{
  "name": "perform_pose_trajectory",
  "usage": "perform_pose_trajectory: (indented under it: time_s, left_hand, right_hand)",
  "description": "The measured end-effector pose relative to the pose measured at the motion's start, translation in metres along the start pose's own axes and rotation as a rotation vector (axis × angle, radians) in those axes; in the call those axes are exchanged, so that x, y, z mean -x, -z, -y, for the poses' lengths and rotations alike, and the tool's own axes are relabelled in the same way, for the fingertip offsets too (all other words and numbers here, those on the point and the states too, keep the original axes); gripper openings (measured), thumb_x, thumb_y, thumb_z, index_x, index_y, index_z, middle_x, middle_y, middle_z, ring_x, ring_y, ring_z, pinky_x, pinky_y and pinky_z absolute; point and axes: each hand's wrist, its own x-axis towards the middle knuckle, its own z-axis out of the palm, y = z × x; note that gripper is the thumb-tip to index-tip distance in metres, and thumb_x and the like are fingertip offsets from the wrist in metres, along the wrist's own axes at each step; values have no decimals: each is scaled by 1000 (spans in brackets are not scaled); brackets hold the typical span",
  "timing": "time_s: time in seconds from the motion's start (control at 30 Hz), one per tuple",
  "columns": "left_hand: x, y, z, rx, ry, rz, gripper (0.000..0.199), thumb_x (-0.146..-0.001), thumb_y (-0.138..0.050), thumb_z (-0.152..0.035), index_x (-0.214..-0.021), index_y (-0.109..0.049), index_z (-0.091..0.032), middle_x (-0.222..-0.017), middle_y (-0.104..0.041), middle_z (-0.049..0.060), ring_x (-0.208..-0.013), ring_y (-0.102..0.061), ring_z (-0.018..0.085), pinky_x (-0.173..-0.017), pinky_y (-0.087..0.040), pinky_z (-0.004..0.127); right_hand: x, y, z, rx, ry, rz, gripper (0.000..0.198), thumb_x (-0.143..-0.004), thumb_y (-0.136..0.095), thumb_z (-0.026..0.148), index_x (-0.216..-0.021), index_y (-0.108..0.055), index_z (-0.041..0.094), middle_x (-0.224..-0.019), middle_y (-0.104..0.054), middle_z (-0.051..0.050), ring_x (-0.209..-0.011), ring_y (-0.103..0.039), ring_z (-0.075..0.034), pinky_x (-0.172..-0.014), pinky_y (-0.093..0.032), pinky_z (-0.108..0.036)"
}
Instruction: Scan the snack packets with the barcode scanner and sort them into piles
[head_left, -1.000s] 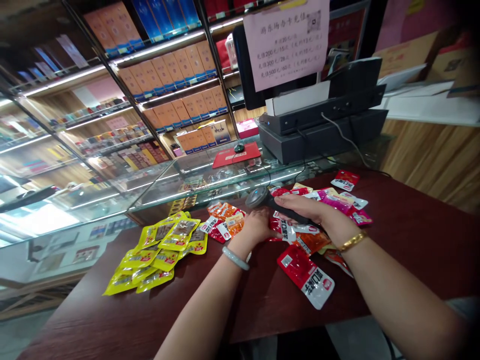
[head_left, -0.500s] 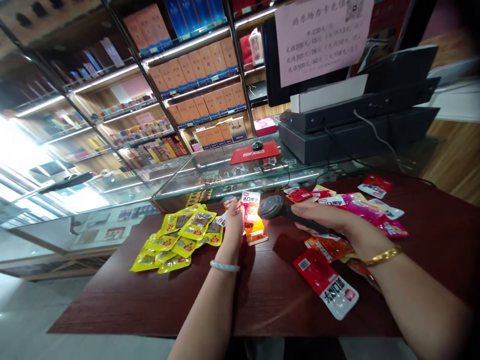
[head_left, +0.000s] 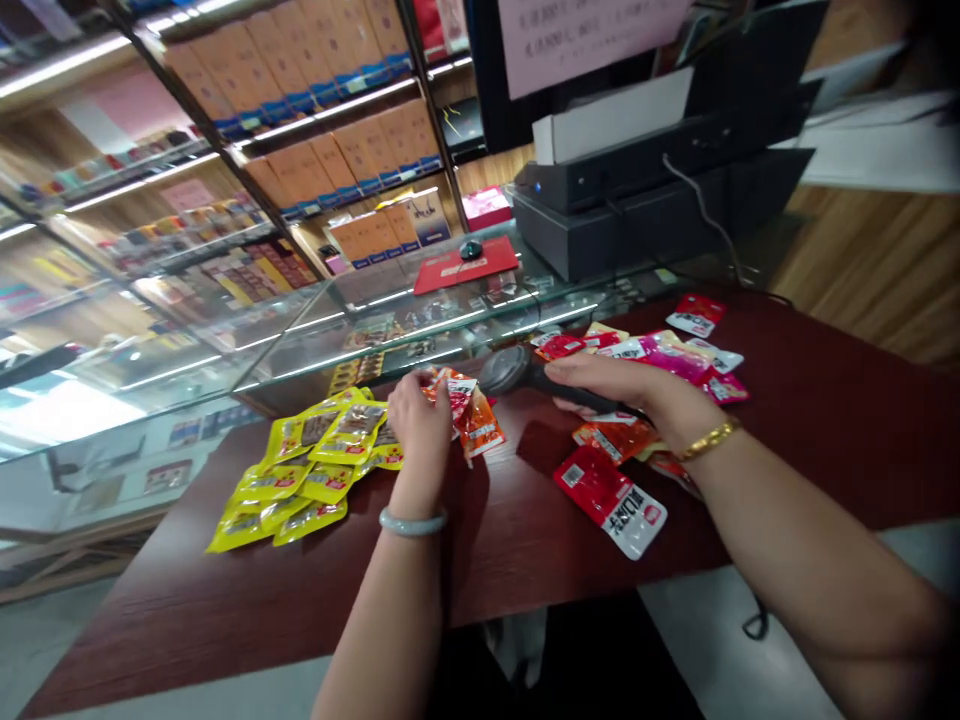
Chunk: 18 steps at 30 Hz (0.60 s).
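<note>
My right hand (head_left: pixel 622 385) is wrapped around the handle of a black barcode scanner (head_left: pixel 506 370), its head pointing left above the dark wooden table. My left hand (head_left: pixel 416 415) is curled at a red and white snack packet (head_left: pixel 456 388), which its fingers partly hide. An orange snack packet (head_left: pixel 481 428) lies just right of that hand. Yellow snack packets (head_left: pixel 330 440) are heaped to its left. Below my right hand lies a red and white packet (head_left: pixel 611 500), with an orange packet (head_left: pixel 615 437) behind it. Pink and red packets (head_left: pixel 675 355) are spread beyond that hand.
Behind the wooden table (head_left: pixel 510 540) stands a glass display counter (head_left: pixel 420 335) with a red mouse pad (head_left: pixel 465 266) and a mouse. At the back right is a black cash register (head_left: pixel 630 210) with a cable. Shelves of boxes (head_left: pixel 337 165) line the wall.
The view has tipped down. My left hand has lowered the red and white packet toward the orange one, and the bright scanner light on it has gone. My right hand still holds the scanner.
</note>
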Motion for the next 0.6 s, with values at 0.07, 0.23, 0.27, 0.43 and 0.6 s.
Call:
perform_pose_trajectory:
  time_s: [0.07, 0.23, 0.27, 0.43, 0.6]
  left_hand:
    - [10, 2, -18, 129, -113, 301, 22, -85, -59, -39, -95, -66, -20, -84, -68, 3, -77, -61, 17, -74, -46, 30]
    - [44, 11, -67, 289, -324, 906, 28, -81, -66, -47, -86, -71, -20, -75, -68, 0, -66, -59, 13, -64, -43, 25]
    - [52, 13, -76, 292, -398, 953, 28, -81, -67, -47, -89, -72, -21, -80, -70, 1, -71, -61, 14, -67, -45, 26]
    - [92, 16, -108, 197, -965, 1011, 43, -84, -68, -38, -126, -64, -27, -125, -66, 8, -117, -56, 24, -101, -39, 39]
    - [109, 7, -110, -45, -1027, 951, 55, -78, -74, -47, -126, -62, -24, -118, -66, 11, -111, -55, 28, -94, -42, 42]
  right_hand:
    - [-2, 4, -1, -28, 10, -16, 48, -82, -65, 66, -76, -57, 19, -51, -54, 4, -39, -45, -8, -36, -32, -19]
    - [-1, 16, 1, -155, 75, -56, 51, -83, -63, 67, -87, -60, 17, -50, -55, 5, -37, -43, -7, -36, -33, -18]
    - [0, 17, 3, -175, 90, -47, 51, -83, -63, 67, -91, -61, 16, -50, -54, 6, -37, -43, -7, -36, -34, -18]
    - [5, 13, 3, -212, 74, -98, 46, -84, -66, 62, -95, -66, 18, -55, -59, 3, -41, -48, -9, -39, -41, -19]
    - [4, 8, -4, -273, 14, -279, 41, -77, -77, 54, -101, -67, 22, -78, -70, -1, -66, -66, -16, -52, -52, -22]
